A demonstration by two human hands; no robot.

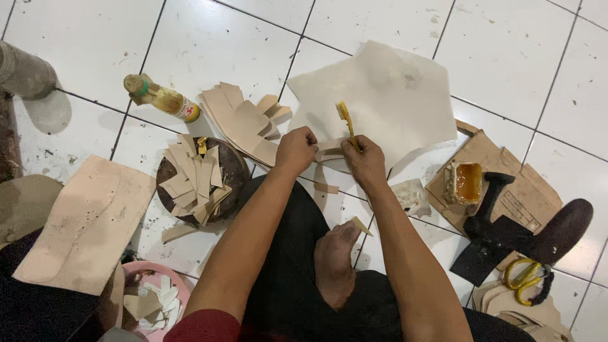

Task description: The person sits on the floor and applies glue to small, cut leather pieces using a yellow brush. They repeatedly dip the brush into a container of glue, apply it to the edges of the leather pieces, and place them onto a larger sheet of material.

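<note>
The right hand [364, 158] pinches a yellow brush [346, 120] upright over a small tan strip [329, 151], which the left hand [295, 149] pins with closed fingertips. Gluing seems underway; the glue tin [465, 182] sits right of the right hand, calling for another dip.

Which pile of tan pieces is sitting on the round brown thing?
The fanned pile of tan strips left of the left hand sits on the round brown block. The other pile lies on the floor tiles.
</note>
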